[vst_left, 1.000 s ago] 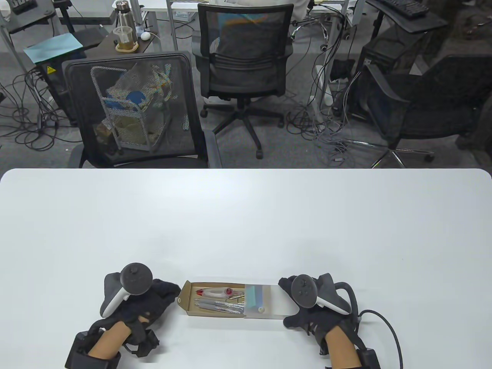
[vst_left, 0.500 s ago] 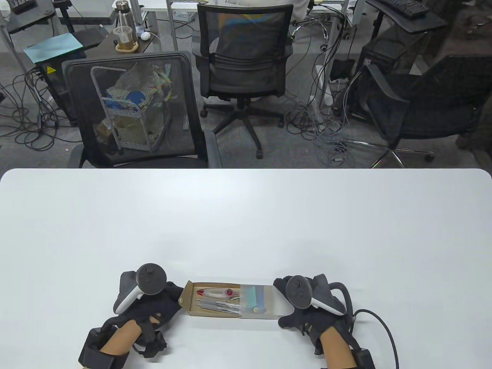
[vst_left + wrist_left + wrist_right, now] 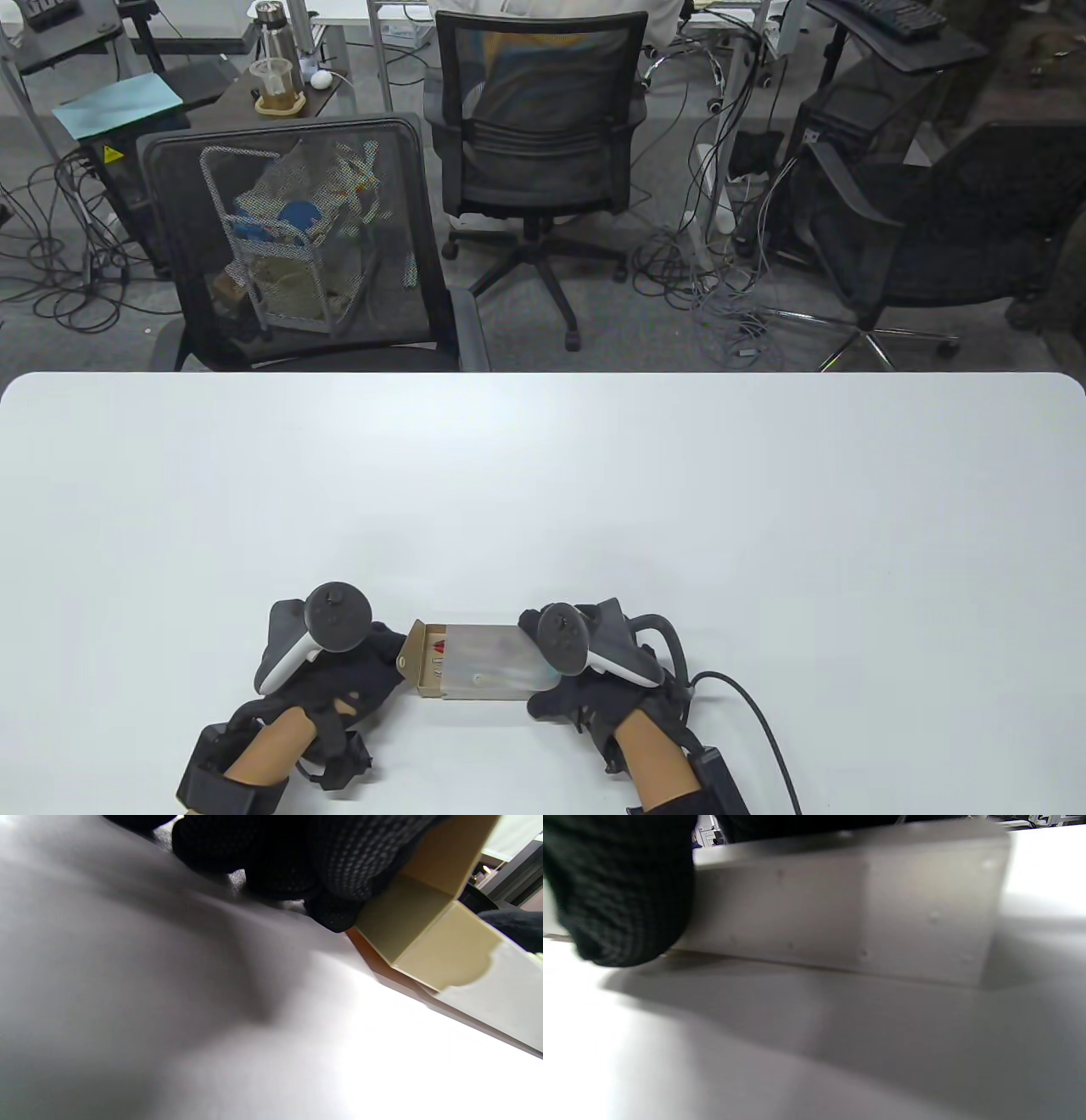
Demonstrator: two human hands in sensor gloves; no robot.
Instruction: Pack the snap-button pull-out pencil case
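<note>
We found the pencil case lying flat on the white table [image 3: 543, 475], held between the two gloved hands near the table's front edge. Its kraft-brown inner tray [image 3: 422, 658] showed only at the left end, where a narrow strip of it stuck out from the frosted translucent sleeve [image 3: 488, 666]; in that strip a bit of red from the contents could be made out, too small to name. Our left hand [image 3: 348, 671] lay against the tray's exposed left end, and in the left wrist view the gloved fingertips [image 3: 335, 914] touched the tray's end wall [image 3: 398, 921] just where it met the table. Whether that hand pinched the wall or merely pressed against it, we could not tell. Our right hand [image 3: 585, 692] was wrapped round the sleeve's right end, the sleeve reaching leftward from that grasp toward the other hand; the right wrist view showed a gloved finger [image 3: 623, 891] set against the near side of the sleeve [image 3: 848, 912], which rested on the table. The trackers sat on the backs of both hands, and a black cable [image 3: 755, 722] ran away from the right wrist.
</note>
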